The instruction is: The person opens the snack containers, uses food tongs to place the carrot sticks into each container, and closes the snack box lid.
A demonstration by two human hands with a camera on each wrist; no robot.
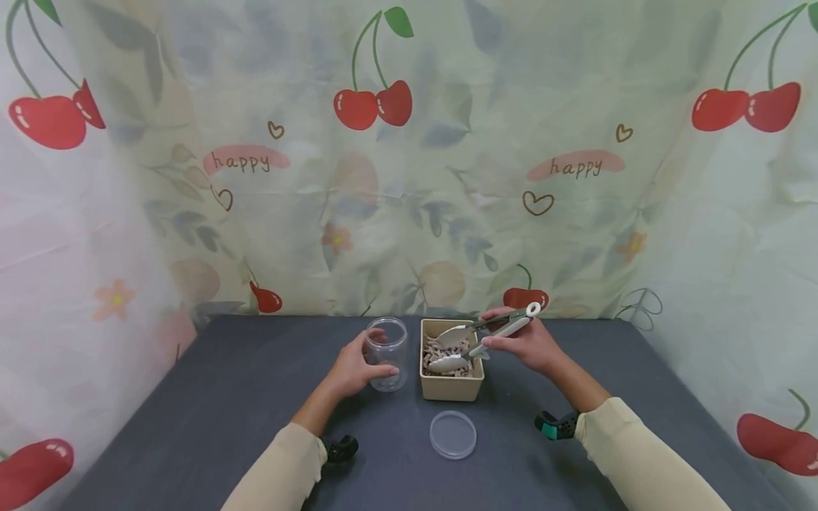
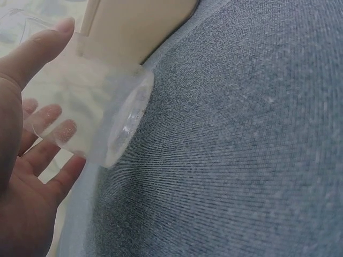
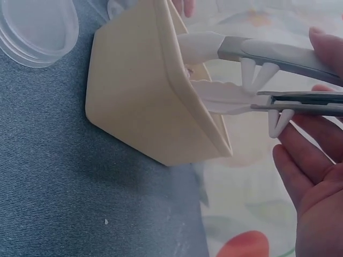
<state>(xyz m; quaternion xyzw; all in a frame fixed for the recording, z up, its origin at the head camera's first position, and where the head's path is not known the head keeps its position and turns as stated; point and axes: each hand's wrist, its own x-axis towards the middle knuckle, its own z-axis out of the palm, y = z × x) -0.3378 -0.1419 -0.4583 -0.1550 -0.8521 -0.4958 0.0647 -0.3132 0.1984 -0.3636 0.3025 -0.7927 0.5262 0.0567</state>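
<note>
My left hand [image 1: 353, 365] grips a clear, lidless jar [image 1: 388, 355] standing on the table, thumb on the near side and fingers round the back. In the left wrist view, the fingers show through the wall of the jar [image 2: 75, 101]. Right of it stands a beige square bin [image 1: 452, 388] holding many small greyish-brown pieces [image 1: 441, 349]. My right hand [image 1: 520, 344] holds tongs [image 1: 508, 328] with white scalloped tips and grey-and-white handles. The tongs' tips are spread inside the bin. In the right wrist view, the bin's wall [image 3: 134, 85] partly hides the tips of the tongs [image 3: 230, 99].
A round clear lid [image 1: 453, 435] lies flat on the dark table [image 1: 255, 397] in front of the bin. Behind the table's far edge hangs a curtain [image 1: 409, 213] printed with cherries. A black strap device [image 1: 556, 426] is at each wrist.
</note>
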